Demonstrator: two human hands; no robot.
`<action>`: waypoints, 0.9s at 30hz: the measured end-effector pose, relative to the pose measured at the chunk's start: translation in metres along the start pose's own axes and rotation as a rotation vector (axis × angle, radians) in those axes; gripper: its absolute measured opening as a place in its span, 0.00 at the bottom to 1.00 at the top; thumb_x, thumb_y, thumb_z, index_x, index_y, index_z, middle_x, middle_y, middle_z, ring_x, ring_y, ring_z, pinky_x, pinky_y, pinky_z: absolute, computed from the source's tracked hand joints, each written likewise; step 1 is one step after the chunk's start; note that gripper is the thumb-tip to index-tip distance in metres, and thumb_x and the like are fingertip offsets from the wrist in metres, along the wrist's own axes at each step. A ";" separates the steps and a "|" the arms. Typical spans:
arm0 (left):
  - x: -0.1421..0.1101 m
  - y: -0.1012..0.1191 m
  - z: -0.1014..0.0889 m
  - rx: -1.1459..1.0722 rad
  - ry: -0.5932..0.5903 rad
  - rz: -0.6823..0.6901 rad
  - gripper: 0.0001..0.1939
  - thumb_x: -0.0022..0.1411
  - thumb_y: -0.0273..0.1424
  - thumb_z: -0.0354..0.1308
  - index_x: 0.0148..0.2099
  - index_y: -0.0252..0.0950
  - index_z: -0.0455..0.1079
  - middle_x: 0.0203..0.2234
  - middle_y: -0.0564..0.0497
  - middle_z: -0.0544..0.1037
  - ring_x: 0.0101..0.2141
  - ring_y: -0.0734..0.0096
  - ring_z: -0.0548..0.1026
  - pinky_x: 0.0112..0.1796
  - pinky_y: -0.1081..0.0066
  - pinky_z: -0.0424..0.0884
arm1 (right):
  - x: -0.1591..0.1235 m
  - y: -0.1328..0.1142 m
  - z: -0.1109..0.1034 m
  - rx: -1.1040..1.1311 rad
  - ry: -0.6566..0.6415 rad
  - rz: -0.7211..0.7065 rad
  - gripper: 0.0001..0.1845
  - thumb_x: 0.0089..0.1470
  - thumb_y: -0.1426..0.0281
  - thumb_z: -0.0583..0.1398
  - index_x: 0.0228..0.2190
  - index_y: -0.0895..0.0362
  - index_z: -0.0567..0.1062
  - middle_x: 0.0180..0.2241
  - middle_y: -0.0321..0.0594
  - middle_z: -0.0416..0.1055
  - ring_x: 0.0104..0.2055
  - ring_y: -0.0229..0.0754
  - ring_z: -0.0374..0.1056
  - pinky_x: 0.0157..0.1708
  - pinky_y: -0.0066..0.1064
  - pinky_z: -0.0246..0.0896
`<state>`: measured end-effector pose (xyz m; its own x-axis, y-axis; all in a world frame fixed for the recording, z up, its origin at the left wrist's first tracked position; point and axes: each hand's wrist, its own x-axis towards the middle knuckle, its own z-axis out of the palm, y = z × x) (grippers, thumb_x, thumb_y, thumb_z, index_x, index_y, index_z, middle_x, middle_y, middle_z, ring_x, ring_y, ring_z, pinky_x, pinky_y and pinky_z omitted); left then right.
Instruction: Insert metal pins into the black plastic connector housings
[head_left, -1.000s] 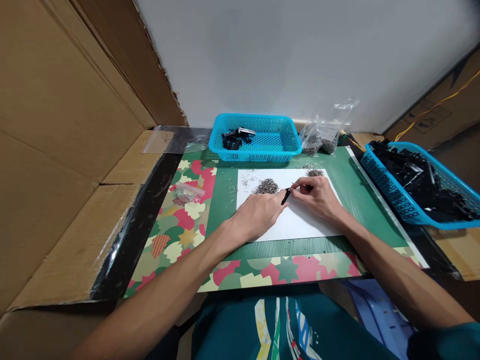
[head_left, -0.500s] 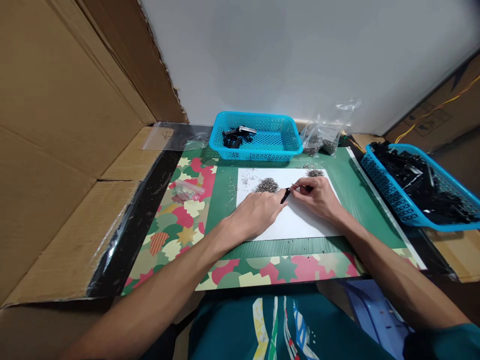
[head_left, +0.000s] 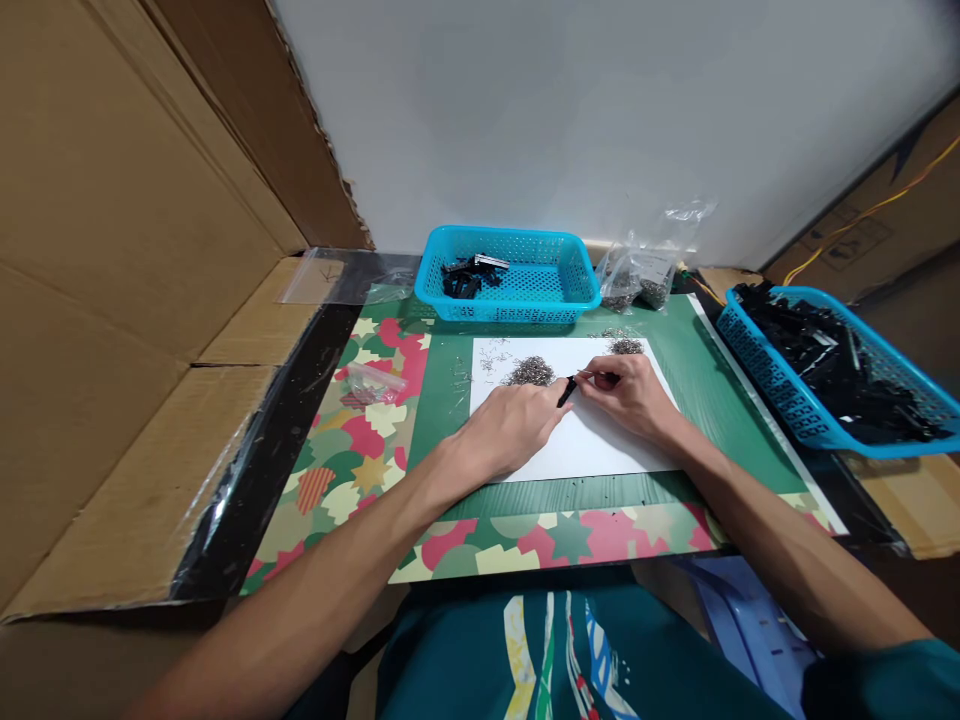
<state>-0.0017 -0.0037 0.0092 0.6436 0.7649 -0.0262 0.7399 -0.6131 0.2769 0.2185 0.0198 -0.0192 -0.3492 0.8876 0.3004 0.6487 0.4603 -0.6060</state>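
Observation:
Over a white sheet of paper (head_left: 592,450), my left hand (head_left: 514,425) pinches a small black plastic piece (head_left: 567,391) between thumb and fingers. My right hand (head_left: 626,390) is closed at the far end of that piece, its fingertips together; a dark bit shows inside its curled fingers, too small to name. Just beyond my left hand lies a pile of tiny metal pins or screws (head_left: 532,371). A smaller metal pile (head_left: 625,347) sits behind my right hand. Loose metal bits are scattered on the paper's far left corner.
A blue basket (head_left: 510,311) with some black parts stands at the back. Another blue basket (head_left: 814,425), heaped with black parts, is on the right. Plastic bags (head_left: 652,270) holding metal bits lean by the wall. A small zip bag (head_left: 375,383) lies left. Cardboard (head_left: 135,250) walls the left side.
The view has shifted very slightly. Both hands stay together at the black plastic piece, with almost no visible movement.

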 end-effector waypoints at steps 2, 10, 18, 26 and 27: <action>0.000 0.000 0.000 -0.001 -0.001 0.003 0.22 0.79 0.38 0.42 0.65 0.34 0.65 0.40 0.41 0.83 0.38 0.55 0.83 0.36 0.63 0.73 | 0.001 -0.002 0.000 0.012 -0.012 0.016 0.12 0.58 0.68 0.61 0.25 0.58 0.76 0.20 0.32 0.61 0.23 0.35 0.55 0.27 0.30 0.49; 0.000 -0.001 -0.002 0.011 0.011 0.013 0.21 0.80 0.38 0.40 0.64 0.35 0.65 0.37 0.44 0.83 0.35 0.58 0.82 0.33 0.66 0.71 | 0.006 -0.002 -0.014 0.102 -0.120 0.053 0.14 0.61 0.64 0.61 0.31 0.59 0.83 0.19 0.32 0.64 0.23 0.35 0.56 0.27 0.31 0.48; -0.001 -0.003 -0.005 0.008 0.008 0.029 0.21 0.80 0.38 0.40 0.65 0.37 0.63 0.39 0.45 0.84 0.37 0.56 0.83 0.33 0.65 0.71 | 0.009 0.003 -0.022 0.261 0.087 0.130 0.30 0.71 0.52 0.51 0.34 0.59 0.83 0.23 0.37 0.68 0.27 0.38 0.63 0.31 0.32 0.55; -0.002 -0.004 0.000 0.039 0.031 0.055 0.19 0.80 0.37 0.40 0.63 0.37 0.64 0.39 0.45 0.84 0.36 0.58 0.83 0.31 0.67 0.70 | 0.010 0.005 -0.017 0.382 0.113 0.138 0.34 0.70 0.47 0.51 0.29 0.58 0.81 0.23 0.36 0.66 0.27 0.38 0.62 0.31 0.32 0.57; -0.001 -0.004 0.001 0.043 0.031 0.058 0.18 0.80 0.36 0.41 0.63 0.37 0.64 0.39 0.45 0.84 0.36 0.59 0.83 0.30 0.67 0.69 | 0.011 0.004 -0.016 0.446 0.074 0.144 0.33 0.69 0.47 0.52 0.28 0.58 0.80 0.21 0.36 0.65 0.26 0.38 0.62 0.30 0.32 0.57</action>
<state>-0.0054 -0.0024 0.0076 0.6799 0.7331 0.0192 0.7094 -0.6641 0.2359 0.2285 0.0315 -0.0066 -0.2172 0.9481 0.2320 0.3276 0.2947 -0.8977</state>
